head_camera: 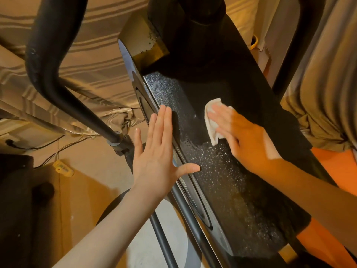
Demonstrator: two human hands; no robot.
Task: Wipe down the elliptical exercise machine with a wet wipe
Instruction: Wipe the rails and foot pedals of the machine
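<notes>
While the right hand pressed the wet wipe flat against the black speckled top of the elliptical's housing, I judged the wiping step to be in mid-course — a darker, cleaner-looking swath lay just beside the cloth, and pale dust still covered the stretch nearer the camera. That hand's grip was no pinch: its fingers lay spread over the wipe and held it down by pressure, the white edge showing past the fingertips. My left hand was wide and held nothing, fingers straight and together along the housing's left edge, thumb reaching onto the top as if to steady the machine. The next move, as I read it, called for drawing the wipe down toward the dusty near end with even pressure, and perhaps refolding it to a fresh face, since I could not tell how soiled its underside was. Near the far end a tan patch on the casing looked flecked with grime. A curved black handlebar rose at left — behind it striped fabric, and below, a yellow power strip with cables on the floor. Orange flooring showed at right.
</notes>
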